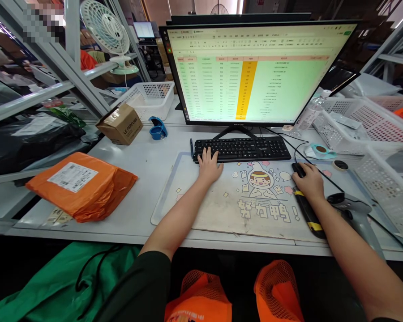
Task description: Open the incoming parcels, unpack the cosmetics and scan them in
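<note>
My left hand [210,167] rests with its fingers spread on the left end of a black keyboard [255,151]. A pen [191,148] lies just beside that end. My right hand [311,182] is wrapped over a black computer mouse [298,169] on a printed desk mat [215,214]. Partly under my right wrist is a long black-and-yellow tool [309,213]; its kind is not clear. A grey handheld barcode scanner [351,205] lies to the right of my forearm. Behind the keyboard, the monitor [211,94] displays a spreadsheet with an orange column.
Left on the desk are an orange parcel [83,185], a cardboard box [121,124] and a blue tape dispenser [158,129]. White baskets [342,107] and a plastic bottle [312,112] stand at right. A fan [105,27] is mounted on the left frame.
</note>
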`<action>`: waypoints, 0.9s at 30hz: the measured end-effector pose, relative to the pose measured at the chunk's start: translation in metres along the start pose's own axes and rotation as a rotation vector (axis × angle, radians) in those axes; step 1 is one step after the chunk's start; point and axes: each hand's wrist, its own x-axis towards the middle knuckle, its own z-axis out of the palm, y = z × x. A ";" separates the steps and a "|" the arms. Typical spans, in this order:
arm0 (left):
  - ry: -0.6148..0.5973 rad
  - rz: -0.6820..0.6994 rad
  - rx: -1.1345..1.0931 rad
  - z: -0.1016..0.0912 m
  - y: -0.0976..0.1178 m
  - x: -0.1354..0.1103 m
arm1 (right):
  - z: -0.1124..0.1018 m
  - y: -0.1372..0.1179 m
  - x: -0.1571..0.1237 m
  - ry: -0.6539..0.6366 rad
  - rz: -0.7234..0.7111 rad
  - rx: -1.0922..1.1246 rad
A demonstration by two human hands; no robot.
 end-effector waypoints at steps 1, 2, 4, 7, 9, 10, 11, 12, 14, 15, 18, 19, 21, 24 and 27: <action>-0.002 0.001 0.004 0.000 0.000 0.000 | 0.000 0.000 0.000 0.001 -0.002 0.004; -0.004 0.001 0.008 0.001 0.000 0.000 | 0.001 0.001 0.000 0.004 -0.004 0.009; -0.006 0.001 0.012 0.001 -0.001 0.001 | 0.002 0.002 -0.001 0.011 -0.011 0.023; -0.005 0.002 0.016 0.001 -0.001 0.000 | 0.004 0.004 0.000 0.019 -0.019 0.039; -0.002 0.003 0.019 0.001 -0.001 -0.001 | 0.005 0.004 0.000 0.022 -0.018 0.040; -0.001 0.004 0.021 0.000 0.000 -0.001 | 0.005 0.005 0.000 0.022 -0.017 0.038; 0.000 0.004 0.021 0.000 0.000 -0.001 | 0.006 0.005 0.000 0.023 -0.016 0.037; -0.001 0.004 0.022 0.000 0.000 -0.001 | 0.006 0.005 0.001 0.024 -0.017 0.035; -0.005 0.003 0.022 -0.001 0.001 -0.001 | 0.006 0.005 0.001 0.028 -0.019 0.033; -0.006 0.002 0.022 -0.002 0.001 -0.001 | 0.006 0.005 0.001 0.030 -0.022 0.032; -0.010 0.000 0.021 -0.004 0.002 -0.002 | 0.006 0.005 0.001 0.033 -0.031 0.031; -0.011 0.000 0.021 -0.004 0.003 -0.002 | 0.006 0.005 0.001 0.034 -0.032 0.030; -0.013 -0.002 0.023 -0.005 0.003 -0.002 | 0.006 0.005 0.001 0.033 -0.030 0.030; -0.009 -0.003 0.026 -0.005 0.003 -0.002 | 0.006 0.004 0.001 0.033 -0.021 0.031; 0.000 0.001 0.029 -0.004 0.003 -0.002 | 0.005 0.004 0.001 0.030 -0.016 0.034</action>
